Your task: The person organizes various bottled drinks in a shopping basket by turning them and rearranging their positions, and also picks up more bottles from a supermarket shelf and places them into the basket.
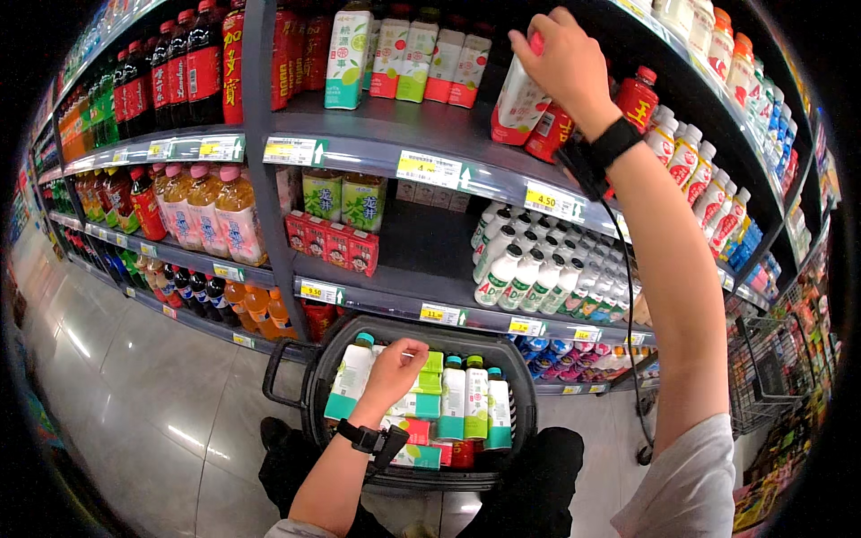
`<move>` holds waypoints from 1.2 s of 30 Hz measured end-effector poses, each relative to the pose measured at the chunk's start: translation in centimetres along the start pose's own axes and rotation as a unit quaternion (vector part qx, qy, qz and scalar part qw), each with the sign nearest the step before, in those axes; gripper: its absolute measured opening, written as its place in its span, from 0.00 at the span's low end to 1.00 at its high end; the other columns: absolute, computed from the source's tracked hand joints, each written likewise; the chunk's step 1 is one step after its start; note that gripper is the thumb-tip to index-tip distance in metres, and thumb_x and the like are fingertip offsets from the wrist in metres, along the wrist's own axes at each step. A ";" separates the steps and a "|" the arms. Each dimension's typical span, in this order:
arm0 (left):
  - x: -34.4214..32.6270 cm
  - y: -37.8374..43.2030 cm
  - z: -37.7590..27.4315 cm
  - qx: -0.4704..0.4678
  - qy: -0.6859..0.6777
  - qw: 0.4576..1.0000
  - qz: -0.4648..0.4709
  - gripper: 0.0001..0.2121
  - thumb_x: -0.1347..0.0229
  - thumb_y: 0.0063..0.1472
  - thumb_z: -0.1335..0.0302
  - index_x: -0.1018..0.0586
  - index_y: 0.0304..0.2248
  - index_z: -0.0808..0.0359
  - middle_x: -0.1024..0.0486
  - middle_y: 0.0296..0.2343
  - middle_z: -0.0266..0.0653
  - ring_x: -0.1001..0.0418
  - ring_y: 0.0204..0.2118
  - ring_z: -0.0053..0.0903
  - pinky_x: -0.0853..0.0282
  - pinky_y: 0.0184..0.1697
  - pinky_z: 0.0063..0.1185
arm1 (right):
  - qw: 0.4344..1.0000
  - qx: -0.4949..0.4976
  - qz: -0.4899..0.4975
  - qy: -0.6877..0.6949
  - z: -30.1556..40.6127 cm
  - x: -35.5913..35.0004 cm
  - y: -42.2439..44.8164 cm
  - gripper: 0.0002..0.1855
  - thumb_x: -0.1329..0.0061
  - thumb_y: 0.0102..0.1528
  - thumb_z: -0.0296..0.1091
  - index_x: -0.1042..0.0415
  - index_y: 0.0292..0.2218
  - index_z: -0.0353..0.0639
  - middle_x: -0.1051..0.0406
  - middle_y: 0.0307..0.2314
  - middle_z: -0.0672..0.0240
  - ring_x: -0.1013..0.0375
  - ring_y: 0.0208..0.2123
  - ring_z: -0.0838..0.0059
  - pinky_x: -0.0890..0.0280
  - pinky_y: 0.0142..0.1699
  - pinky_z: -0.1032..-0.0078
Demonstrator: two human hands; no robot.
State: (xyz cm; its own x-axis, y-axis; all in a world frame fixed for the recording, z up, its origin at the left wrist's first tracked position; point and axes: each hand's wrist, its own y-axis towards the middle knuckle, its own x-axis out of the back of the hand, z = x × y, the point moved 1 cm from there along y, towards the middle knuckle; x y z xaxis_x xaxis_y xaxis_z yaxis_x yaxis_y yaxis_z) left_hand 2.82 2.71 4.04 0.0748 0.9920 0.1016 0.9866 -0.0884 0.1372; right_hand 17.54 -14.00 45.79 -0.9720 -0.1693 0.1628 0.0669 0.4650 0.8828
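My right hand [562,64] grips the red cap of a red-and-white tea bottle [518,107], which stands at the right of the upper shelf. A red bottle [548,134] is beside it. My left hand [397,373] hovers over a black shopping basket [316,403], fingers curled, with nothing plainly in it. Several tea bottles with teal, green and red labels lie in the basket, among them a green-labelled bottle [476,403]. On the upper shelf a teal-and-white bottle [348,60] stands left of a row of red and green ones.
A dark shelf post [259,101] rises left of centre. White bottles with black caps [501,272] and red drink cartons [333,242] fill parts of the shelf below. At right stands a wire shopping cart [767,370]. A black cable [630,296] hangs from my right wrist.
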 end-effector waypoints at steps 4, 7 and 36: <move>0.0 0.0 0.0 0.024 -0.007 1.000 0.011 0.11 0.44 0.62 0.70 0.22 0.41 0.67 0.21 0.33 0.36 0.25 0.31 0.20 0.30 0.35 0.19 | 0.985 0.079 -0.116 0.103 1.7 5.0 -3.5 0.09 0.45 0.51 0.36 0.30 0.26 0.43 0.31 0.27 0.63 0.29 0.25 0.59 0.34 0.28 0.69; 0.5 -0.5 -0.5 0.006 -0.064 0.997 0.033 0.12 0.45 0.63 0.69 0.23 0.42 0.68 0.22 0.35 0.35 0.25 0.35 0.20 0.31 0.37 0.18 | 0.956 0.012 -0.257 0.140 4.4 10.5 -9.2 0.07 0.43 0.46 0.26 0.30 0.26 0.41 0.32 0.24 0.60 0.32 0.26 0.62 0.36 0.31 0.70; -3.3 -2.2 2.8 0.243 -0.261 0.928 -0.109 0.19 0.42 0.60 0.64 0.26 0.45 0.69 0.24 0.36 0.37 0.25 0.36 0.22 0.29 0.38 0.20 | -0.005 -0.697 0.324 0.640 27.8 10.7 -41.8 0.40 0.53 0.60 0.59 0.49 0.61 0.39 0.35 0.51 0.61 0.33 0.51 0.74 0.36 0.54 0.75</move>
State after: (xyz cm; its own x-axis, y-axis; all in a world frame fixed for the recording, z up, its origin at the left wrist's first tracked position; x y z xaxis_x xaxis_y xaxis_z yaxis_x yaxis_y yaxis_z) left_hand 0.77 -0.14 0.62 -0.2002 0.9015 -0.3838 0.9257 0.0457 -0.3755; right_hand -1.87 -11.12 -1.60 0.0690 -0.7981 -0.5986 0.7567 0.4329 -0.4899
